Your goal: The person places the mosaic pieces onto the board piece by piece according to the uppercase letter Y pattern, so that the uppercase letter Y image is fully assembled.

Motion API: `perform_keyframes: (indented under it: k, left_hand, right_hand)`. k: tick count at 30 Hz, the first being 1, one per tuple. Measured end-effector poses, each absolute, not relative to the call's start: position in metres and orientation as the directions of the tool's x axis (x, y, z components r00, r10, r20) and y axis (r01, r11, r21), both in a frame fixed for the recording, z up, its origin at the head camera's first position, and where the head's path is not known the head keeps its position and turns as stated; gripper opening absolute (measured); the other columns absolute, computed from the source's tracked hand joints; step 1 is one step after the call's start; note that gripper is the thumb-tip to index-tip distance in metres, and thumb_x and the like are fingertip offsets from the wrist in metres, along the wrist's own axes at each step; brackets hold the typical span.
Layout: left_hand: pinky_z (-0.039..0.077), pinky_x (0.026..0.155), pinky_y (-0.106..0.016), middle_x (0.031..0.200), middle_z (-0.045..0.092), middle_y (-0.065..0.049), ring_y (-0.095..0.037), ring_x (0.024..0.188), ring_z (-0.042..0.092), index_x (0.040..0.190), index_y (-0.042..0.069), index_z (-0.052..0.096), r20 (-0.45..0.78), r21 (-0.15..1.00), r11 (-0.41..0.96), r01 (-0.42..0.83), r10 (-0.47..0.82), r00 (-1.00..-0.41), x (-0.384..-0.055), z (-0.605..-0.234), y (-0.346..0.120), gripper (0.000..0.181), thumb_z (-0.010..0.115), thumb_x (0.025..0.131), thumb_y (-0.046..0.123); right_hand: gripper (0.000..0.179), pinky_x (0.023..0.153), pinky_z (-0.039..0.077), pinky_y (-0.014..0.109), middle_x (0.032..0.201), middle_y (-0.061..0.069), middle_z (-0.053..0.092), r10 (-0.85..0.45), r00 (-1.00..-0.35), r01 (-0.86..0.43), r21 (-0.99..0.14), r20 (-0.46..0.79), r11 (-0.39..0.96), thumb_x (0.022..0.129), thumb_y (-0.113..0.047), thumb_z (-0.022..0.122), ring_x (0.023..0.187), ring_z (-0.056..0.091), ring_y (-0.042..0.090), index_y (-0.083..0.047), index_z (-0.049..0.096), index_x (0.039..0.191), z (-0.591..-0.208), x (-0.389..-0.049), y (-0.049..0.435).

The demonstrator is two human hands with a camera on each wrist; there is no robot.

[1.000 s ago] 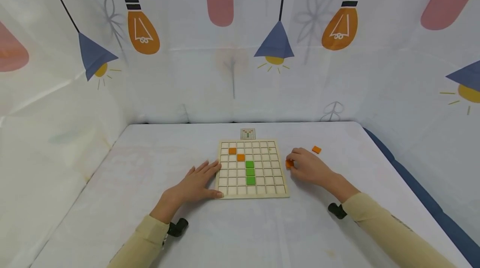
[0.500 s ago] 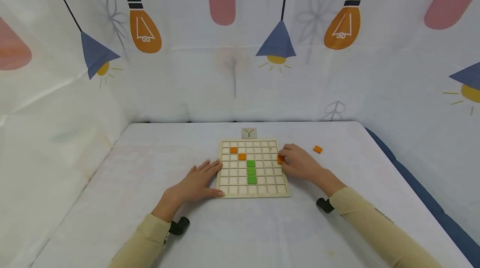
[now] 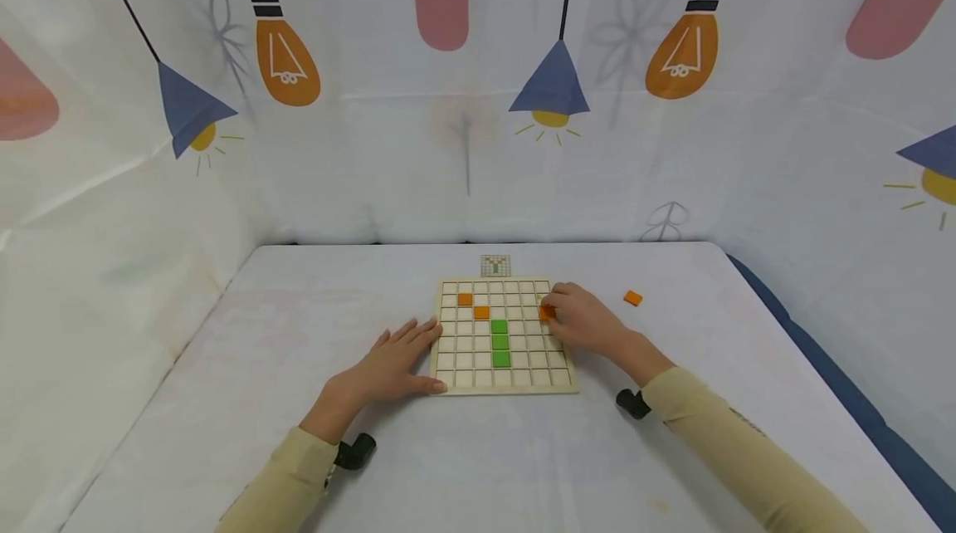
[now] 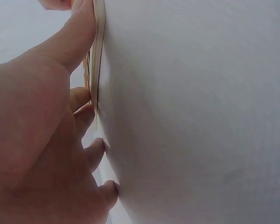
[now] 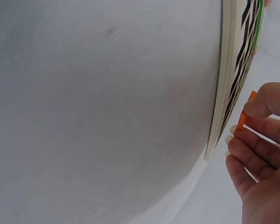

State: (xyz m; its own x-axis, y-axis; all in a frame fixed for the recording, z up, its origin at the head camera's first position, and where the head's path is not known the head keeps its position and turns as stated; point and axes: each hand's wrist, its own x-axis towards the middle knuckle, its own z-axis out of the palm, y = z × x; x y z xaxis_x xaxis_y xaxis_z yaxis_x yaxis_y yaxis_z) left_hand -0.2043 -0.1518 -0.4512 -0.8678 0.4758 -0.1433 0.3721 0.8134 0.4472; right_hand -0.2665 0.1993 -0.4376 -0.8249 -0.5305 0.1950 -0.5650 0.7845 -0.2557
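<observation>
A pale wooden grid board point(image 3: 523, 379) lies on the table, with two orange tiles, one of them this orange tile point(image 3: 465, 300), in a diagonal and three green tiles in a column, the middle green tile point(image 3: 499, 342) among them. My left hand point(image 3: 392, 367) rests at the board's left edge, fingers spread, thumb at the near corner. My right hand point(image 3: 586, 321) pinches another orange tile point(image 5: 246, 111) between thumb and fingers, over the board's right columns. In the left wrist view, my left fingers point(image 4: 86, 114) lie along the board's side point(image 4: 98, 56).
One loose orange tile point(image 3: 633, 298) lies on the table right of the board. A small pattern card point(image 3: 495, 266) lies just beyond the board's far edge. The white table point(image 3: 448, 466) backs onto a wall cloth printed with lamps and bulbs point(image 3: 478, 151).
My right hand has moved left with the orange tile, from beside the board to over its right columns. My left hand stays in place at the left edge.
</observation>
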Motion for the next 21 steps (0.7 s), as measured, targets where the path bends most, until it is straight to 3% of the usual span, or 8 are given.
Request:
perform_keyframes:
  k: [21]
  left_hand:
    - [0.012, 0.12, -0.068, 0.167, 0.022, -0.001, -0.035, 0.155, 0.014, 0.159, 0.018, 0.026, -0.138, 0.448, 0.807, 0.384, 0.487, -0.863, -0.204, -0.45, -0.154, 0.095, 0.068, 0.085, 0.06]
  right_hand:
    - [0.024, 0.088, 0.053, 0.034, 0.106, 0.003, 0.064, -0.526, -0.842, -0.538, -0.273, 0.12, 0.798, 0.088, -0.009, 0.065, 0.098, 0.057, 0.017, -0.006, 0.072, 0.111, -0.437, -0.275, 0.17]
